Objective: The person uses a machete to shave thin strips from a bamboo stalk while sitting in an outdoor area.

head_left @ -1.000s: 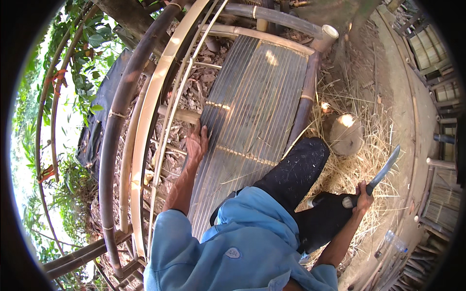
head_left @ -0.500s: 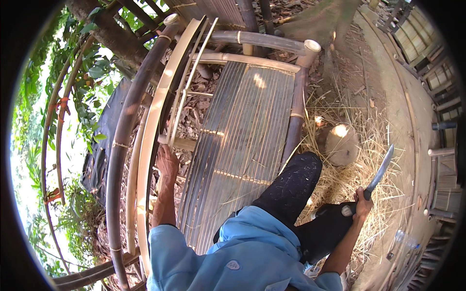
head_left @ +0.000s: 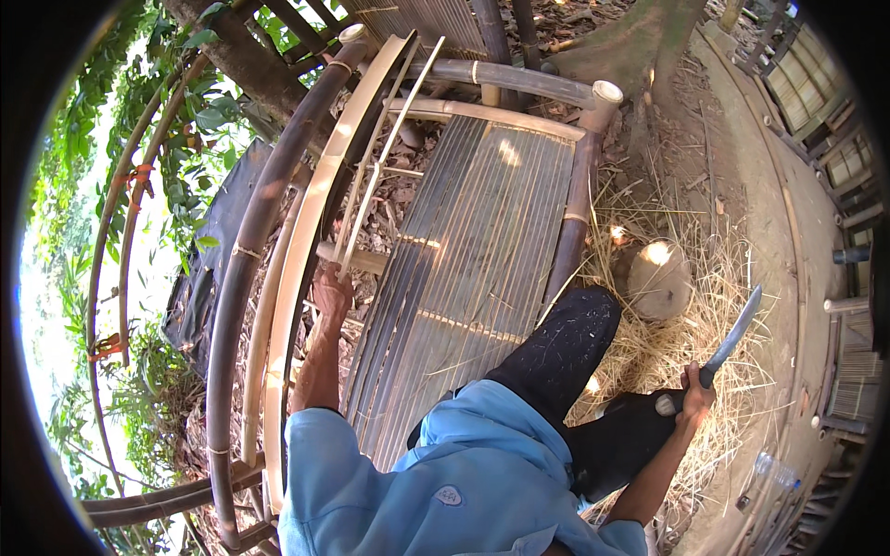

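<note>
My left hand (head_left: 331,291) is closed around the lower ends of thin, pale bamboo strips (head_left: 373,183), which slant up and away over the gap left of the slatted seat. Just left of that hand runs a long, wide split bamboo piece (head_left: 313,199) with a pale face and dark edge. On the right, my right hand (head_left: 696,397) grips a machete (head_left: 735,334) by its dark handle. Its blade points up and to the right, above straw-like shavings. The hand rests close to my dark-trousered knee.
I sit on a bamboo bench (head_left: 482,222) with a slatted seat and thick pole rails (head_left: 246,269). A round wood block (head_left: 660,283) stands among pale shavings (head_left: 732,371). A clear plastic bottle (head_left: 774,471) lies at lower right. Leaves and a dark sheet (head_left: 218,232) are beyond the left rail.
My left hand has moved slightly forward, and the upper ends of the thin strips have swung a little to the right. The view has shifted slightly. My right hand still holds the machete.
</note>
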Tool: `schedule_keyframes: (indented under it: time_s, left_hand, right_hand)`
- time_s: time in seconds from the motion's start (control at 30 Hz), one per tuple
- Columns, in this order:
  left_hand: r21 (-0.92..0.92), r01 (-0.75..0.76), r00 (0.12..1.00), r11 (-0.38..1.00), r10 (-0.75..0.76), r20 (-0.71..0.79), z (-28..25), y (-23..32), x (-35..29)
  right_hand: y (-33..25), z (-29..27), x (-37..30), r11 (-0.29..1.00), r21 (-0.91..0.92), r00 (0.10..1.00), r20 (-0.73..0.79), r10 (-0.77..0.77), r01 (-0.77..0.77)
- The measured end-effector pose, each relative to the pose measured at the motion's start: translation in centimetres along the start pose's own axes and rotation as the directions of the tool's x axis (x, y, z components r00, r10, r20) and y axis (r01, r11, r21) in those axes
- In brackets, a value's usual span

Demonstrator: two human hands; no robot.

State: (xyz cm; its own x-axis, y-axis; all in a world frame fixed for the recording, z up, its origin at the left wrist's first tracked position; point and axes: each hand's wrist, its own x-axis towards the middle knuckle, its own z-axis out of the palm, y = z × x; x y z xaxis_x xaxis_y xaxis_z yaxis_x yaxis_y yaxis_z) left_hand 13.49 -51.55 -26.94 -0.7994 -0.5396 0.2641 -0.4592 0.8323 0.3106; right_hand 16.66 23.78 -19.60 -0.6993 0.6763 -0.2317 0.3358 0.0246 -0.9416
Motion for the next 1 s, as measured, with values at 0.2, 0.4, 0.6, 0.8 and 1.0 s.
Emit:
schedule_keyframes:
  time_s: [0.2,0.4,0.6,0.8,1.0]
  left_hand:
    - [-0.215,-0.004,1.000,0.977,0.010,0.029,-1.6,1.5,-0.9]
    - [-0.324,0.050,0.998,0.945,-0.032,0.062,-7.7,4.5,1.6]
    - [-0.443,0.093,0.990,0.892,-0.034,0.138,-14.4,6.5,5.1]
    - [-0.382,0.016,0.995,0.924,0.025,0.102,-17.7,7.7,3.8]
    - [-0.582,0.003,0.992,0.813,0.073,0.107,-11.9,9.3,-2.1]
  right_hand:
    - [-0.5,-0.6,0.1,0.999,-0.036,1.000,-0.009,0.013,-0.013]
    - [-1.5,0.7,-0.2,0.993,-0.111,0.999,-0.017,0.035,-0.037]
    - [-4.9,4.3,-3.4,0.933,-0.276,0.966,0.177,-0.188,0.232]
    - [-10.9,18.2,-15.7,0.766,-0.193,0.649,0.676,-0.349,0.613]
    - [-7.4,26.2,-23.2,0.754,0.052,0.380,0.840,-0.388,0.654]
